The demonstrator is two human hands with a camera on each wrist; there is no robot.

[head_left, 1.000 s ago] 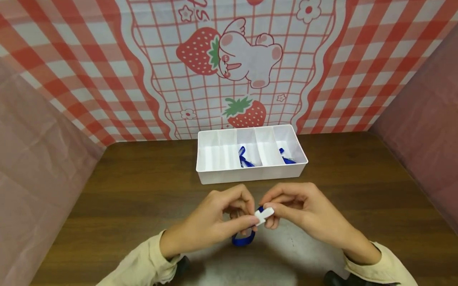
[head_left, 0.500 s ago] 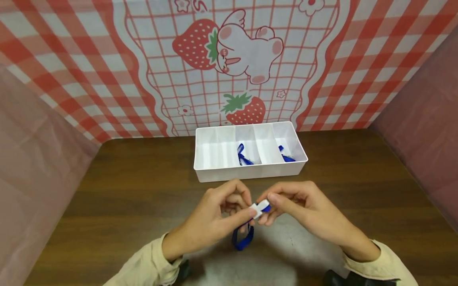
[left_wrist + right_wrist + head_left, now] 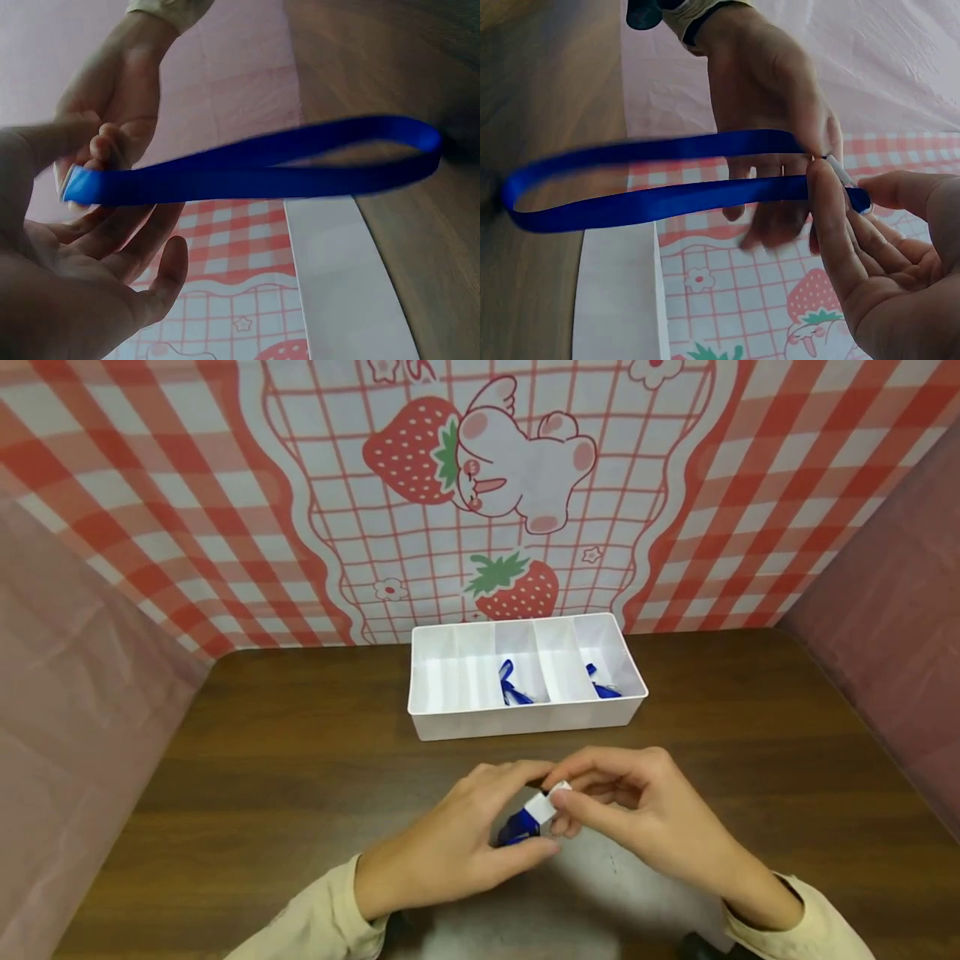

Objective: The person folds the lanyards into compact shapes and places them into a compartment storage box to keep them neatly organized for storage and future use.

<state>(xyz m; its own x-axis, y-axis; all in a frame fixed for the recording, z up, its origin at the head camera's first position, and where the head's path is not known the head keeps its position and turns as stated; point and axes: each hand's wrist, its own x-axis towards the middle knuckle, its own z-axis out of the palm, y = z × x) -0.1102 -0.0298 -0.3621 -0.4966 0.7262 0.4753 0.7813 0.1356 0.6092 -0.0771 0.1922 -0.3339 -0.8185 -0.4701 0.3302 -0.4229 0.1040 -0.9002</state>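
A blue ribbon strap [image 3: 519, 828] forms a long loop, joined at one end by a small white piece [image 3: 542, 807]. My right hand [image 3: 652, 814] pinches this white end between thumb and fingers. My left hand [image 3: 450, 843] is spread around the strap just left of the joint, thumb and fingers apart. In the left wrist view the loop [image 3: 247, 186] stretches away past the left hand's spread fingers [image 3: 161, 289]. From the right wrist, the loop [image 3: 660, 206] hangs in the air out from the right fingertips [image 3: 829, 195].
Beyond the hands a white divided box [image 3: 525, 723] stands on the brown wooden table [image 3: 262, 760]. Two of its compartments hold blue strapped pieces, one near the middle [image 3: 513, 687] and one at the right [image 3: 606, 692]. A strawberry-print cloth [image 3: 517, 477] hangs behind.
My left fingers have let go of the white piece and spread apart. The right hand now pinches that end, and the blue loop has swung up behind the left hand.
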